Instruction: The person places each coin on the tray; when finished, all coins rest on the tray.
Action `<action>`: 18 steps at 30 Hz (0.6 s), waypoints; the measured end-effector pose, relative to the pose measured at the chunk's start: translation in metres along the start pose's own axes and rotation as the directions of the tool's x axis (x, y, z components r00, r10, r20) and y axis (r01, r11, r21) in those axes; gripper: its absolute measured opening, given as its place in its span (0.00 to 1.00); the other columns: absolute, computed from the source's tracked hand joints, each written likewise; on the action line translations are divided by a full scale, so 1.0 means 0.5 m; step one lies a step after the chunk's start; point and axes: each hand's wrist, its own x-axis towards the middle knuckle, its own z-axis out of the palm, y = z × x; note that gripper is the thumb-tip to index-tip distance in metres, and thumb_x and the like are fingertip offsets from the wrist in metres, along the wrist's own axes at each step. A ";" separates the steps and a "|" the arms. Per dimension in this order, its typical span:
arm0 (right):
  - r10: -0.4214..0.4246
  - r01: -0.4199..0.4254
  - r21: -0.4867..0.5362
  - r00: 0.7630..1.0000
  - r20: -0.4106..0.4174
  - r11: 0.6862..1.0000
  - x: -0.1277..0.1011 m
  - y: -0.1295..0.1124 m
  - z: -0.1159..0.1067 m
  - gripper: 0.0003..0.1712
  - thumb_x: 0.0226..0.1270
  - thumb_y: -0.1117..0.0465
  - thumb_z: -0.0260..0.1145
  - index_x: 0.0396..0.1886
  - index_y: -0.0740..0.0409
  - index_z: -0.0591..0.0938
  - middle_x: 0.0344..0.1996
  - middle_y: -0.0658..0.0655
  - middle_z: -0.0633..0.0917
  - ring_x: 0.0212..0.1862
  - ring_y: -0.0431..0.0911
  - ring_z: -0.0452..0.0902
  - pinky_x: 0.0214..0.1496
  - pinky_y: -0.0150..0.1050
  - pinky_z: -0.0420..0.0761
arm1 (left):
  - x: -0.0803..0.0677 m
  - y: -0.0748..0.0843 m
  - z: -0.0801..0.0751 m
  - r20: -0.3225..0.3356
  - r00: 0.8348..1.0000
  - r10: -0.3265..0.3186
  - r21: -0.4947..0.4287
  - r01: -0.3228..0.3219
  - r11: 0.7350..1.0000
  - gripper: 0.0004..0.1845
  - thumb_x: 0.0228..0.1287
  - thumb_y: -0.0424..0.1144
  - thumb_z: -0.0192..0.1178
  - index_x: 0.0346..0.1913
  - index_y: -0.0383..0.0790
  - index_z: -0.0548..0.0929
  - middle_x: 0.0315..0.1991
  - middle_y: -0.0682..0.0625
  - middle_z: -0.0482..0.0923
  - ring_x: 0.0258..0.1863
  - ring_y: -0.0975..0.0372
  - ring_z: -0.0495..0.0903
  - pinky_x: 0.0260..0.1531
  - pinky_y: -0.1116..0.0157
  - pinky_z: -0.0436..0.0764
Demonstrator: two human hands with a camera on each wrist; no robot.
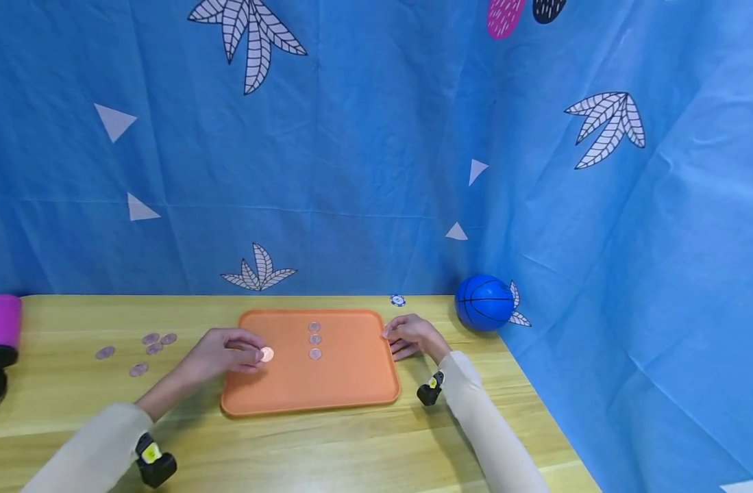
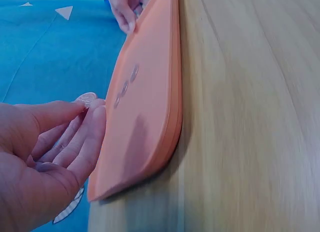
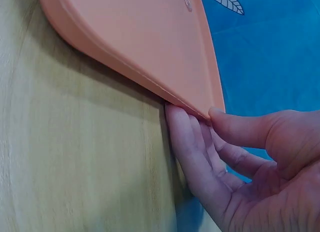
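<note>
Taking the tray [image 1: 311, 385] as the clock, loose coins [image 1: 138, 370] lie on the desk [image 1: 302, 452] out at nine o'clock, well apart from its rim. Just inside nine o'clock, over the tray, the left hand [image 1: 225, 352] grasps a single coin [image 1: 267, 354] between thumb and fingers, much of its face exposed; how high it sits above the tray's floor is hard to judge from these angles. Setting it down well would likely mean lowering it flat and parting the fingers gently, so that it neither rolls nor skids. Right of it, three coins [image 1: 314, 339] lie in a line running from near the centre toward twelve o'clock, with narrow gaps; it seems wise to keep the knuckles clear of them. On the right edge, between two and three o'clock, the right hand [image 1: 410, 335] pinches the tray's rim, thumb above and fingers beneath. That hold should be light but steady, since a tilt could slide the line askew.
</note>
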 end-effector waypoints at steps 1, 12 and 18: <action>0.001 -0.001 0.000 1.000 0.001 1.000 0.001 0.001 0.000 0.04 0.75 0.67 0.67 0.46 0.63 0.82 0.29 0.56 0.84 0.29 0.46 0.83 0.40 0.46 0.91 | 0.002 -0.001 0.007 0.005 1.000 -0.002 -0.018 0.002 1.000 0.18 0.71 0.28 0.66 0.58 0.19 0.79 0.44 0.39 0.88 0.42 0.49 0.91 0.44 0.55 0.90; -0.005 0.005 -0.002 1.000 0.018 1.000 0.002 0.003 0.002 0.05 0.75 0.67 0.66 0.46 0.62 0.81 0.28 0.55 0.84 0.28 0.46 0.83 0.40 0.46 0.91 | 0.035 -0.009 0.091 0.051 0.996 0.078 -0.070 -0.074 0.995 0.16 0.67 0.26 0.68 0.54 0.20 0.82 0.43 0.39 0.88 0.41 0.50 0.90 0.44 0.53 0.90; 0.001 -0.001 -0.012 1.000 0.015 1.000 0.001 0.000 0.000 0.06 0.75 0.67 0.66 0.47 0.63 0.81 0.28 0.55 0.83 0.27 0.45 0.82 0.37 0.44 0.91 | 0.051 -0.015 0.130 0.060 0.996 0.072 -0.107 -0.065 0.992 0.15 0.67 0.25 0.68 0.53 0.20 0.83 0.42 0.38 0.88 0.40 0.50 0.91 0.43 0.55 0.90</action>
